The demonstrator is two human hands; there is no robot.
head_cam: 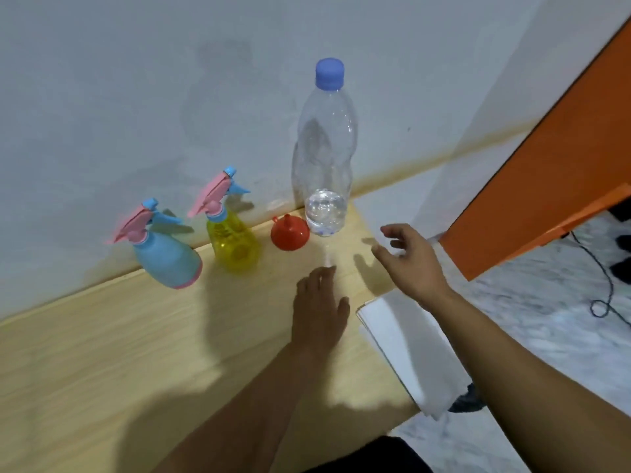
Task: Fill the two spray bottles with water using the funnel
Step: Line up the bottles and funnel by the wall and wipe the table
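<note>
Both hands empty, fingers spread: left hand (319,303) flat on desk (102,370), right hand (408,256) near water bottle (324,148). Spray bottles (167,257), funnel (290,233) at back edge. Risk: tall bottle tips if bumped.

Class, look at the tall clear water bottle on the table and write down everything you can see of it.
The tall clear plastic water bottle stands upright near the table's far edge by the wall, closed with a blue screw cap. Its ribbed, waisted body is mostly empty; a little water sits at the bottom. The small red plastic funnel, lying mouth down, is right beside its base on the left; whether they touch is unclear. Neither hand touches it; the right hand is nearest.
</note>
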